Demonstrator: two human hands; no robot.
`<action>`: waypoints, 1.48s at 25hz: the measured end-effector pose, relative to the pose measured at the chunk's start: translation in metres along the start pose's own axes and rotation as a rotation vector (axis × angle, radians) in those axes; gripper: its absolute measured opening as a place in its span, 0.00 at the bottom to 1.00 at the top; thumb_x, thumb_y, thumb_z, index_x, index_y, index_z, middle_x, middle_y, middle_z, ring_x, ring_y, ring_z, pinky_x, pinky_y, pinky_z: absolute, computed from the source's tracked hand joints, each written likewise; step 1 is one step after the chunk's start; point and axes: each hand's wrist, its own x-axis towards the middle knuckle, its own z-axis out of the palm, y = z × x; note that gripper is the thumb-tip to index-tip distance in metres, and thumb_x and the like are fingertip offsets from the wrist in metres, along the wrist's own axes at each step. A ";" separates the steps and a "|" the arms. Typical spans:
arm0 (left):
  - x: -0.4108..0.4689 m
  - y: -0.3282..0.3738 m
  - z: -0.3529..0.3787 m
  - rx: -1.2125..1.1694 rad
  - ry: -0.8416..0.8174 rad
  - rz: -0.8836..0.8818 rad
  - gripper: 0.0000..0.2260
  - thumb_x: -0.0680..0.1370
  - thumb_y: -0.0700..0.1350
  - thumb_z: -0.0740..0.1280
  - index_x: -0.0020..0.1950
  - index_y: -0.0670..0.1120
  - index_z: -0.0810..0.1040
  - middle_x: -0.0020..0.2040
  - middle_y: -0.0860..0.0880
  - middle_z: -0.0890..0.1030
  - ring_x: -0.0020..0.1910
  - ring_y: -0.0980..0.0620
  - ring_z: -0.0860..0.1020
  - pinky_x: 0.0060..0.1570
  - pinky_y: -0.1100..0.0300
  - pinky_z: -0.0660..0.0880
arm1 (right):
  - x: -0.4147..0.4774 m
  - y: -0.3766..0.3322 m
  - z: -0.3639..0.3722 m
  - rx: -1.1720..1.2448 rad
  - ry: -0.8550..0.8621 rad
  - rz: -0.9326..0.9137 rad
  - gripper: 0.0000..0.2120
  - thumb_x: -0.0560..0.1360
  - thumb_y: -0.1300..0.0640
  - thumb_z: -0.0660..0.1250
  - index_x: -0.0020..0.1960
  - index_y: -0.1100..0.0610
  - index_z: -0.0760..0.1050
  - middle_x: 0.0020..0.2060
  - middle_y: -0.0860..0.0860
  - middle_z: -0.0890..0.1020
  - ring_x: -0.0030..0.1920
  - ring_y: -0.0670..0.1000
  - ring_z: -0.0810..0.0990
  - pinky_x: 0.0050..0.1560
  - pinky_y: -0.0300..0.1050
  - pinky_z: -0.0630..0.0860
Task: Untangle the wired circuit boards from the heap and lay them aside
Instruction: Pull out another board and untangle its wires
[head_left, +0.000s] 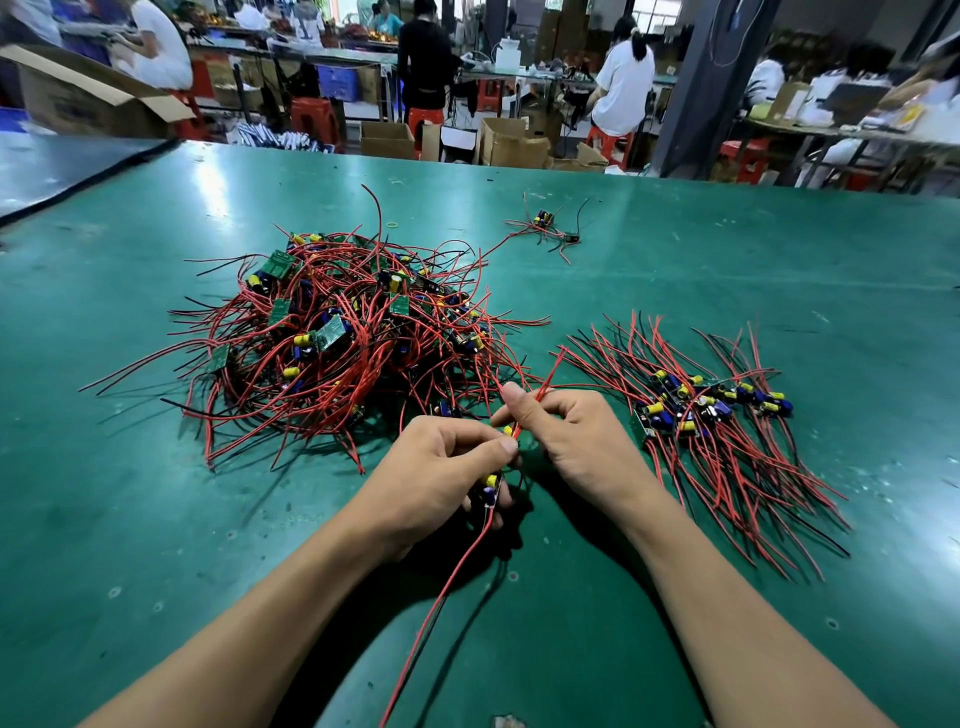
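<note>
A tangled heap (332, 338) of small green circuit boards with red and black wires lies on the green table, left of centre. To the right lies a sorted row of boards (711, 410) with their wires fanned out. My left hand (441, 467) grips one small circuit board (491, 486) with yellow and blue parts, close in front of the heap. Its long red wire (441, 597) trails toward me. My right hand (561, 431) pinches red wires (540, 395) that rise from that board toward the heap.
A lone wired board (545, 223) lies farther back on the green table (727, 260). A small rubber ring (393, 225) sits behind the heap. Beyond the table's far edge are cardboard boxes, red stools and seated people at other benches.
</note>
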 end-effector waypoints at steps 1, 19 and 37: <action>0.000 0.000 0.000 0.004 -0.018 -0.006 0.09 0.80 0.43 0.67 0.41 0.43 0.82 0.29 0.42 0.80 0.24 0.47 0.78 0.30 0.59 0.72 | 0.002 0.002 -0.004 -0.048 0.067 -0.031 0.20 0.76 0.38 0.66 0.40 0.53 0.86 0.36 0.45 0.86 0.40 0.42 0.83 0.45 0.35 0.73; 0.002 -0.002 0.000 -0.037 -0.025 0.002 0.09 0.79 0.44 0.67 0.44 0.41 0.83 0.29 0.43 0.79 0.23 0.50 0.76 0.26 0.63 0.71 | -0.002 -0.010 0.003 0.432 -0.109 0.240 0.22 0.73 0.36 0.67 0.36 0.53 0.82 0.24 0.48 0.68 0.20 0.44 0.63 0.21 0.34 0.61; 0.002 -0.001 -0.002 -0.058 -0.091 -0.058 0.10 0.78 0.46 0.68 0.39 0.45 0.83 0.28 0.44 0.79 0.22 0.49 0.75 0.26 0.63 0.72 | 0.016 0.017 -0.017 0.113 0.225 0.016 0.24 0.81 0.38 0.61 0.42 0.54 0.85 0.26 0.52 0.64 0.24 0.47 0.62 0.28 0.40 0.60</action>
